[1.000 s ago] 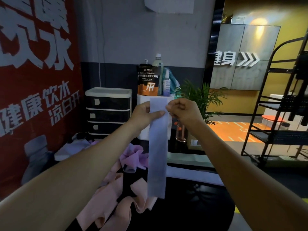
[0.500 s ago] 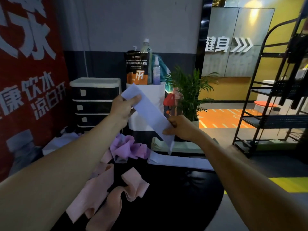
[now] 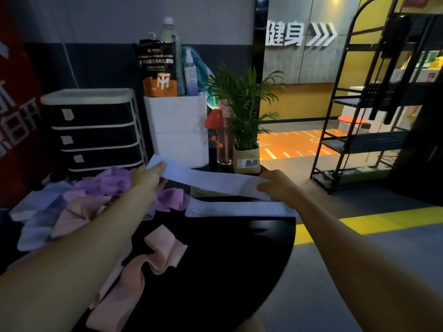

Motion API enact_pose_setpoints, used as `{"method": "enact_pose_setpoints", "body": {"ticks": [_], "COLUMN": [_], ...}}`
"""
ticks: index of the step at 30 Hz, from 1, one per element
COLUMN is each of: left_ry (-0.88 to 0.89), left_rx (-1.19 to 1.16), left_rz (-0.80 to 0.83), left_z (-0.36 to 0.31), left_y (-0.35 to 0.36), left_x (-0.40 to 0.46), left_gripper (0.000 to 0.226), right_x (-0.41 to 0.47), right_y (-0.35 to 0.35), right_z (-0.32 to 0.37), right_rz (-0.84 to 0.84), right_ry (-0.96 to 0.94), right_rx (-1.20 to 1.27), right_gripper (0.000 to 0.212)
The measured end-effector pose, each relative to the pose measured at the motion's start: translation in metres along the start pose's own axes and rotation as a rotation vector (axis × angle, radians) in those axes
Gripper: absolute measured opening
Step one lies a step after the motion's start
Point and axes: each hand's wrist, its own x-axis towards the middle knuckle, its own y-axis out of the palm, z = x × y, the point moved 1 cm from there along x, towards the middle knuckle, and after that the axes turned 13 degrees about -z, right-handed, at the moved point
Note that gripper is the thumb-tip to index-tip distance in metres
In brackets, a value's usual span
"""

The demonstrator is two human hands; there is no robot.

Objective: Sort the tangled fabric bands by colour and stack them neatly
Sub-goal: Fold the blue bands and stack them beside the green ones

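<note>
I am holding a pale band (image 3: 211, 179) stretched flat, my left hand (image 3: 147, 177) pinching one end and my right hand (image 3: 275, 185) gripping the other, just above another pale band (image 3: 239, 209) lying on the desk (image 3: 215, 271). It is looking light and limp, so I am judging the ends the best hold.

You face a grey wall (image 3: 119, 17) with a dark lower band, a red banner (image 3: 16, 116) at your left. A black drawer unit (image 3: 96, 133) stands beside a potted palm (image 3: 244, 109). Right, a black metal rack (image 3: 359, 130) fronts a yellow-lit room, a yellow floor stripe (image 3: 383, 221) running across grey flooring.
</note>
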Motion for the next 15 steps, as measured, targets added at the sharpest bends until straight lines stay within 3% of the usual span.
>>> {"method": "enact_pose_setpoints", "body": {"ticks": [4, 7, 15], "left_ry": [0.011, 0.109, 0.454], "left_rx": [0.193, 0.423, 0.815], "left_rz": [0.001, 0.012, 0.077], "left_z": [0.03, 0.049, 0.078], "left_y": [0.007, 0.014, 0.022], "left_x": [0.005, 0.007, -0.003], "left_gripper": [0.007, 0.012, 0.006], "right_x": [0.006, 0.008, 0.005], "right_y": [-0.002, -0.006, 0.005], "right_z": [-0.032, -0.05, -0.081], "right_rz": [-0.198, -0.311, -0.375], "right_ry": [0.188, 0.26, 0.272], "right_rx": [0.139, 0.099, -0.091], "right_gripper": [0.025, 0.026, 0.021]}}
